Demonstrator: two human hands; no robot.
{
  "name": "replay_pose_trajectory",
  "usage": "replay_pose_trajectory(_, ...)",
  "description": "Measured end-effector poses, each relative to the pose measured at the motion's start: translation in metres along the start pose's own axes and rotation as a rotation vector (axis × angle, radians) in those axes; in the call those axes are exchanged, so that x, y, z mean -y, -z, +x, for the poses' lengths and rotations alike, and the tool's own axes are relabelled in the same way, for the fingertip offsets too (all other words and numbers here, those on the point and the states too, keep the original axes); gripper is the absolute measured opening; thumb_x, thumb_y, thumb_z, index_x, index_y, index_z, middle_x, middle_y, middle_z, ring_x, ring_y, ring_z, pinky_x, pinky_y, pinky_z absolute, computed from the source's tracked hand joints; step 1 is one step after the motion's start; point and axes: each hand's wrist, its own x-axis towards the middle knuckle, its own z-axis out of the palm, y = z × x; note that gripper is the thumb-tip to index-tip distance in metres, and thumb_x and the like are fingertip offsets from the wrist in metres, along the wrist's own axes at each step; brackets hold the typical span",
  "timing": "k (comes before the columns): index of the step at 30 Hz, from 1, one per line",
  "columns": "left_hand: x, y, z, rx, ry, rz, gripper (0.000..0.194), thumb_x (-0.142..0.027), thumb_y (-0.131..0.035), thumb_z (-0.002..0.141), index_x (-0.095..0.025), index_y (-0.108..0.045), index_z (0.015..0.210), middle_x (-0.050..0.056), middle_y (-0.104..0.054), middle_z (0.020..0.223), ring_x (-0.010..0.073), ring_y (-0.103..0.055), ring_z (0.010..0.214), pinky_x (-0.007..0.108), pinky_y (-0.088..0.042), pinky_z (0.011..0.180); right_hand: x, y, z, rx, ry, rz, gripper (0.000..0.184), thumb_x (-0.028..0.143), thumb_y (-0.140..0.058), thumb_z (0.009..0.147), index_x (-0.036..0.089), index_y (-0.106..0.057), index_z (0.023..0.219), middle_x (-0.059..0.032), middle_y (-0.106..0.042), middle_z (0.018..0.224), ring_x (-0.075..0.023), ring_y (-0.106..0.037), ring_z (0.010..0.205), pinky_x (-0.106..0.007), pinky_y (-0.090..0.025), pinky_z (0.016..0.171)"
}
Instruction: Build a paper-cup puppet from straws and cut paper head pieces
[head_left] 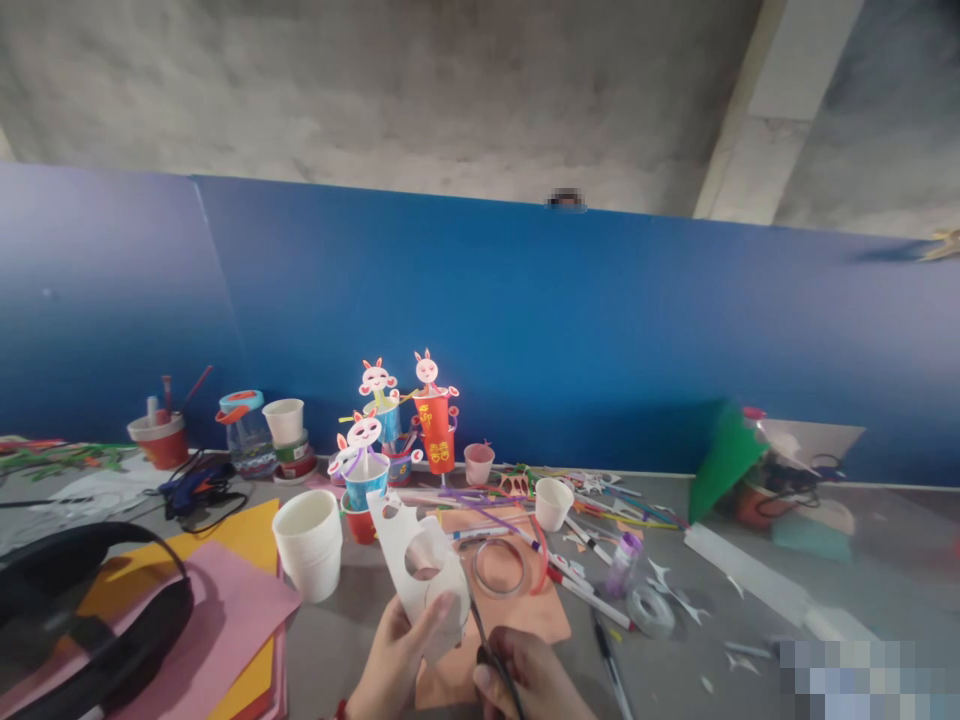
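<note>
Near the bottom centre, my left hand (405, 650) is closed on a piece of white paper (396, 530) that has a round hole cut in it. Thumb and fingers pinch the paper's lower part. My right hand (536, 675) is wrapped round the handles of dark scissors (487, 645), whose blades point up beside the paper's right edge. Whether the blades touch the paper, I cannot tell. Under both hands lies an orange paper sheet (525, 600). Behind the paper stand cups with rabbit-faced paper figures (367, 470).
A stack of white paper cups (307, 545), coloured paper (217, 590) and black headphones (97, 600) lie left. To the right are a small white cup (553, 503), several markers, a tape roll (651, 610), a glue bottle (624, 562) and a pen (611, 660). A blue partition (540, 330) stands behind.
</note>
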Motion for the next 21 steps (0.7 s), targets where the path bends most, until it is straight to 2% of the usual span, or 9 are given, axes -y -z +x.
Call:
replay_pose_trajectory(9,0.000,0.000,0.002,0.004,0.004,0.000,0.051,-0.043,-0.093,0.045,-0.012,-0.073,0.080,0.005,-0.070,0.062,0.0178,-0.061,0.053,0.028,-0.054,0.047,-0.022,0.001,0.009,-0.019,-0.014,-0.032,0.065,0.084,-0.054,0.066,0.020,-0.047,0.075,0.0036,-0.054,0.049,-0.0092,-0.048,0.040,-0.019,-0.028,0.039)
replay_pose_trajectory(14,-0.001,-0.002,0.000,-0.015,-0.028,0.011,0.049,-0.043,-0.093,0.047,-0.012,-0.074,0.079,0.004,-0.071,0.062,0.0174,-0.062,0.053,0.025,-0.053,0.048,-0.008,0.003,0.005,-0.022,0.053,-0.070,0.058,0.076,-0.056,0.074,0.018,-0.050,0.074,0.0031,-0.054,0.053,-0.0094,-0.049,0.044,-0.019,-0.030,0.043)
replay_pose_trajectory(17,0.002,0.001,0.002,-0.034,-0.015,0.021,0.050,-0.042,-0.093,0.044,-0.012,-0.074,0.079,0.005,-0.072,0.063,0.0188,-0.063,0.053,0.026,-0.053,0.047,0.002,0.002,0.000,0.001,0.021,-0.055,0.057,0.075,-0.057,0.075,0.019,-0.049,0.076,0.0044,-0.052,0.052,-0.0086,-0.047,0.044,-0.019,-0.028,0.043)
replay_pose_trajectory(21,0.004,0.007,0.007,0.015,-0.030,0.039,0.047,-0.042,-0.091,0.051,-0.012,-0.074,0.084,0.005,-0.073,0.067,0.0179,-0.064,0.058,0.025,-0.054,0.052,0.006,0.001,-0.003,0.002,-0.007,-0.033,0.058,0.076,-0.056,0.075,0.019,-0.047,0.078,0.0045,-0.052,0.053,-0.0076,-0.044,0.044,-0.019,-0.026,0.042)
